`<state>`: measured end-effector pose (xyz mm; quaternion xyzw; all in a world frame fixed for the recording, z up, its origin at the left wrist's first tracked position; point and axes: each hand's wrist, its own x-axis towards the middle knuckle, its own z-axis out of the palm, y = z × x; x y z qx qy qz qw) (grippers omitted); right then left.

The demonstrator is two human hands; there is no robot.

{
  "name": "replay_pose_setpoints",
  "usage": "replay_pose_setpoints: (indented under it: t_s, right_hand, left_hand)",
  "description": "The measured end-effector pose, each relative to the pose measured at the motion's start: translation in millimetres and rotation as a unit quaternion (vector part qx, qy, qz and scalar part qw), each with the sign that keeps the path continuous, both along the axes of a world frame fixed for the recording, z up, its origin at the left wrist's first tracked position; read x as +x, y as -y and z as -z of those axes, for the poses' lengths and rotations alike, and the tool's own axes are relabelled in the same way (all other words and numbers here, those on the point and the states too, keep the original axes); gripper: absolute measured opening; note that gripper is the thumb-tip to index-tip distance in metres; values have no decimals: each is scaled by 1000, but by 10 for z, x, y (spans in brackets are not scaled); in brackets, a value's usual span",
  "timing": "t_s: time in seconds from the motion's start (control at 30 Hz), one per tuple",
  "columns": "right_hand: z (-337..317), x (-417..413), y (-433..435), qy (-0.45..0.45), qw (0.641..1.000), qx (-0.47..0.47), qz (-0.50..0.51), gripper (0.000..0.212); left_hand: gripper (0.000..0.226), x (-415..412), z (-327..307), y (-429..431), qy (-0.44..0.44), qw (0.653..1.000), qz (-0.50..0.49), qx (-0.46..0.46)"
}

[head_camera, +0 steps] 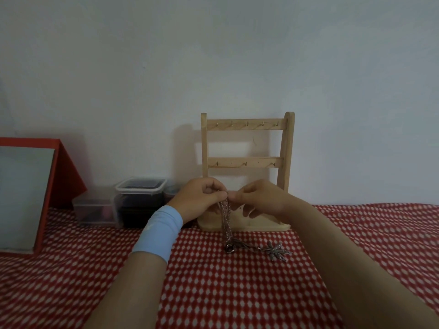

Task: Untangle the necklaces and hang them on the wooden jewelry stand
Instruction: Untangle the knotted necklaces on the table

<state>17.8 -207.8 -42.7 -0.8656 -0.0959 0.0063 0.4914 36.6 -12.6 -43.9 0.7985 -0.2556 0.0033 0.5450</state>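
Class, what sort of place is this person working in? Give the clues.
Probably a home room, perhaps a bedroom dressing corner: a red-framed tabletop mirror, stacked clear plastic storage boxes and a light wooden jewelry stand sit on a red-and-white patterned cloth against a plain wall.

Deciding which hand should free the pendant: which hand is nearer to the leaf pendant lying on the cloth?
Right. The right hand is above the leaf pendant, slightly to its left. The left hand is farther left, beyond the chains that both hands pinch.
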Motion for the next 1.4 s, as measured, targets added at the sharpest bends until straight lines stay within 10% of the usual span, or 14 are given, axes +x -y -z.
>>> replay_pose_setpoints:
  t_s: [1.4]
  right_hand:
    - [69,38,-46,23,996,-85,-32,9]
  left_hand:
    - [29,109,142,-13,-110,988,41,103]
